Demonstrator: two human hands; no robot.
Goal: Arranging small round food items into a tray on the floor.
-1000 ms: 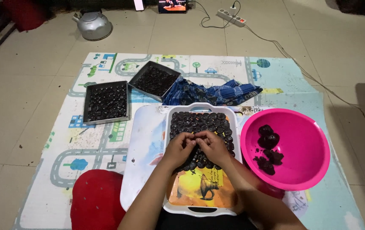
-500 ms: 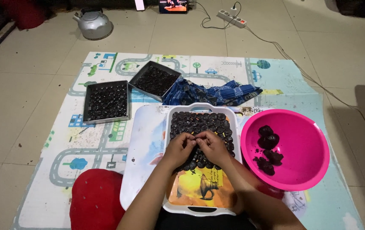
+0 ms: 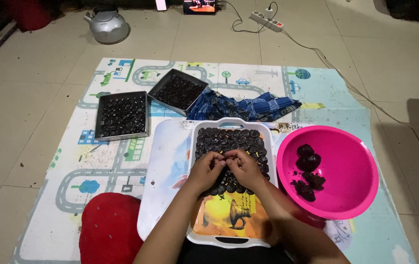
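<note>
Almost nothing has moved over the last second: both hands were already together over the white tray (image 3: 268,134), and they are there now, in the same spot. The left hand (image 3: 205,168) and right hand (image 3: 244,167) sit with fingertips touching at the middle of the tray, pinched around a small dark lump that is mostly hidden between them. I cannot tell which hand carries it, or whether the fingers are fully closed on it.

Under and just beyond the hands lie rows of dark balls (image 3: 229,141), packed close and filling the far half of the tray. The near half, towards the wrists, shows only the tray's yellow picture. That the hands have held still suggests they are shaping or settling one ball at the edge of the filled rows, and that the row front has not advanced in this second.

Just right of the right hand stands a pink bowl (image 3: 356,195) with a few dark clumps (image 3: 308,171) in it. Well beyond the left hand, on the play mat (image 3: 72,166), are two dark metal pans (image 3: 121,115), both full of the same balls. A blue cloth (image 3: 248,106) lies beyond the tray. A red cushion (image 3: 109,230) sits near the left forearm, and a kettle (image 3: 106,25) stands on the floor, far off.
</note>
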